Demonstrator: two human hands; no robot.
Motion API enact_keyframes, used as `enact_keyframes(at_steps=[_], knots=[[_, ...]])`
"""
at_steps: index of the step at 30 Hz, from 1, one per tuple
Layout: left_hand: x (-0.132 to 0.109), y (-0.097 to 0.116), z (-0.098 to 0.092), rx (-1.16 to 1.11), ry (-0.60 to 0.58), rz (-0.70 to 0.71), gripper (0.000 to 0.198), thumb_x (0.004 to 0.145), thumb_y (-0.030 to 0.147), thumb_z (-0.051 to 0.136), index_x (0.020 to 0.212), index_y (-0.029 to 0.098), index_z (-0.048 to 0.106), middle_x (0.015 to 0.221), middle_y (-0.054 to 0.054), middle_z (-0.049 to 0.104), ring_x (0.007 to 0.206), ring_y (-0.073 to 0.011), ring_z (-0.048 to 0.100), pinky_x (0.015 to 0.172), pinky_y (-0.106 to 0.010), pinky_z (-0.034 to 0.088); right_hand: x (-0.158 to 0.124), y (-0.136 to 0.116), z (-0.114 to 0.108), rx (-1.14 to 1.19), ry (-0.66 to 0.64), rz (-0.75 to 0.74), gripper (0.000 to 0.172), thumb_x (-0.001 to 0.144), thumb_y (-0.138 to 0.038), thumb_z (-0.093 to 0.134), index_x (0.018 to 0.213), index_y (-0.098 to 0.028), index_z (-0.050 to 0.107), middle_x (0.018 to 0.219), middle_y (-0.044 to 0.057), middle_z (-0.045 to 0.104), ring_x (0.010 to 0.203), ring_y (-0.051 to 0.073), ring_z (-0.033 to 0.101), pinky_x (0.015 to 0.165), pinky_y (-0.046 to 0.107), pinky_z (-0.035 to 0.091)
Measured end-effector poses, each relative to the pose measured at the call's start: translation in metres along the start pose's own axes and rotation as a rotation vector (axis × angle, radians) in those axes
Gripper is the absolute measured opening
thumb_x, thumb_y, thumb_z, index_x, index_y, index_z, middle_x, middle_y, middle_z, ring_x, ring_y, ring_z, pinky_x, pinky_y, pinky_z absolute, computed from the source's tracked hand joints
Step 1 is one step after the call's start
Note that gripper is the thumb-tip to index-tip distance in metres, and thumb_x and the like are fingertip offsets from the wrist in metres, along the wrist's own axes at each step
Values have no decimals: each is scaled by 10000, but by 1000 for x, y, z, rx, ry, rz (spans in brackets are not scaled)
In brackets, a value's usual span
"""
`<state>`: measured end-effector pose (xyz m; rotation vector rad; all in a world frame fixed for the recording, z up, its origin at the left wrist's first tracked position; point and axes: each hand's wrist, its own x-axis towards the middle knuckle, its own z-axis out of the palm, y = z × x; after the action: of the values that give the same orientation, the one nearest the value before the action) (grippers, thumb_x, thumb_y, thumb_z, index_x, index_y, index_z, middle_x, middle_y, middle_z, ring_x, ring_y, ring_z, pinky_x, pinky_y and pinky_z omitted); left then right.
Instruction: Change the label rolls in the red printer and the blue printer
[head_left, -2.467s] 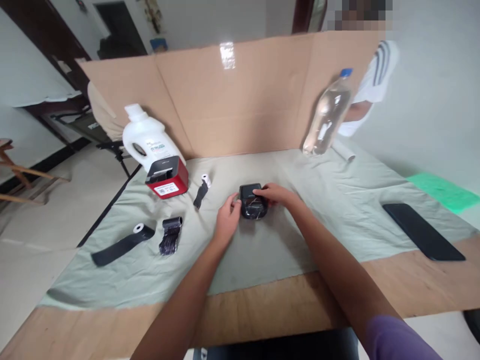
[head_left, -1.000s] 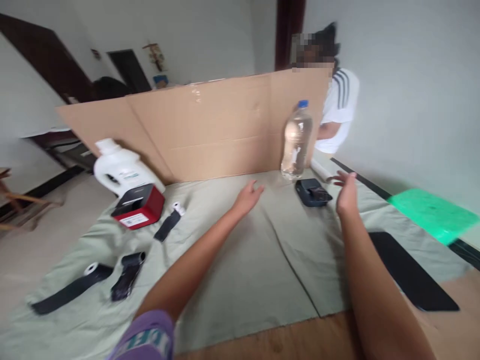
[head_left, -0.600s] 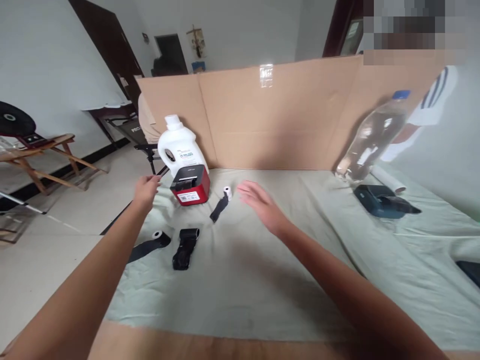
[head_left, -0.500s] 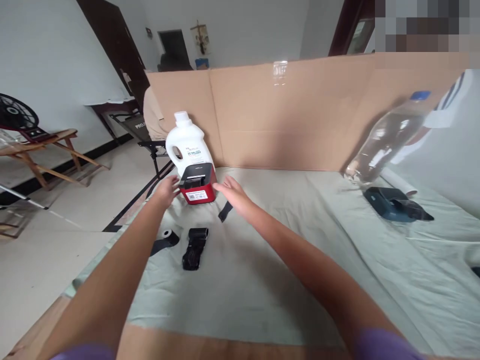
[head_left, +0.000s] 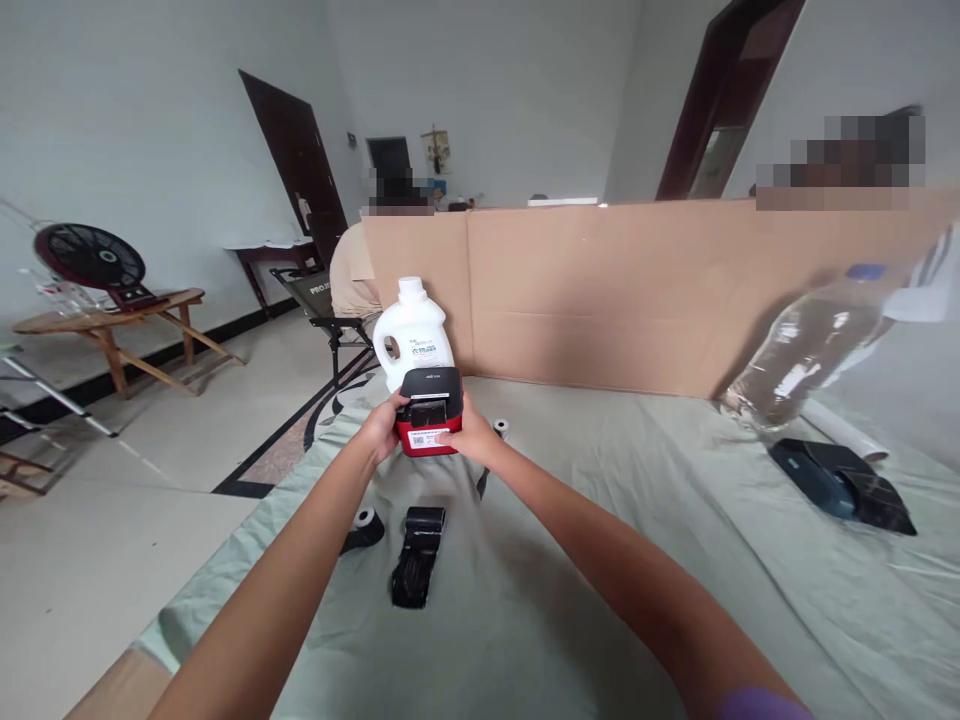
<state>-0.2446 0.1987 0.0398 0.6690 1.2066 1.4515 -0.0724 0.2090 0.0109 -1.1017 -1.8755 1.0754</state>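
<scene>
A red and black label printer (head_left: 433, 384) is between my hands at the far side of the cloth. My left hand (head_left: 381, 430) grips its left side, and my right hand (head_left: 474, 432) clasps the right side with the thumb across the white front label. Right behind the printer stands a white detergent jug (head_left: 416, 335) with a handle. Nearer to me lie a partly unwound black roll (head_left: 418, 556) and, to its left, another black roll (head_left: 365, 526) with a white core. A third roll (head_left: 500, 428) shows just beyond my right hand, partly hidden by it.
A cardboard panel (head_left: 585, 300) borders the back of the pale green cloth (head_left: 585, 620). At right, a large clear bottle (head_left: 806, 345) leans over a dark blue device (head_left: 817, 475). A fan (head_left: 90, 262) stands on a wooden stool (head_left: 112, 318) at left. People sit behind the panel.
My hands have closed in from both sides and now grip the printer. The camera view has tilted up, so everything appears lower; the jug and rolls have stayed put.
</scene>
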Motion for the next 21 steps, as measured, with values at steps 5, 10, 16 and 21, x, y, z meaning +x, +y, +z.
enact_keyframes(at_steps=[5, 10, 16, 21], knots=[[-63, 22, 52, 57, -92, 145, 646, 691, 104, 497, 1315, 198, 639, 928, -23, 759, 816, -211, 707, 745, -308, 588, -58, -31, -52, 79, 153, -270, 868, 755, -294, 783, 1505, -279, 347, 1329, 66, 629, 1221, 271, 598, 1032, 409, 482], [-134, -17, 133, 140, -305, 318, 637, 738, 181, 446, 1352, 220, 610, 1183, -4, 727, 1145, -259, 654, 958, -369, 560, -154, -23, -121, -40, 471, -207, 1053, 681, -439, 849, 1570, -289, 305, 1289, 109, 554, 1256, 319, 530, 1036, 456, 479], [-197, -123, 191, 93, -402, 337, 653, 743, 212, 444, 1380, 231, 585, 1477, -3, 577, 1462, -235, 428, 1196, -368, 382, -271, 34, -162, -161, 637, -63, 1026, 662, -473, 816, 1551, -258, 352, 1210, 114, 562, 1086, 333, 599, 919, 482, 535], [-216, -164, 189, 126, -396, 299, 617, 784, 253, 450, 1387, 254, 575, 1460, -21, 599, 1465, -233, 434, 1161, -378, 438, -298, 57, -165, -172, 565, -13, 1001, 665, -390, 809, 1544, -325, 333, 1262, 101, 587, 1181, 372, 582, 1004, 509, 502]])
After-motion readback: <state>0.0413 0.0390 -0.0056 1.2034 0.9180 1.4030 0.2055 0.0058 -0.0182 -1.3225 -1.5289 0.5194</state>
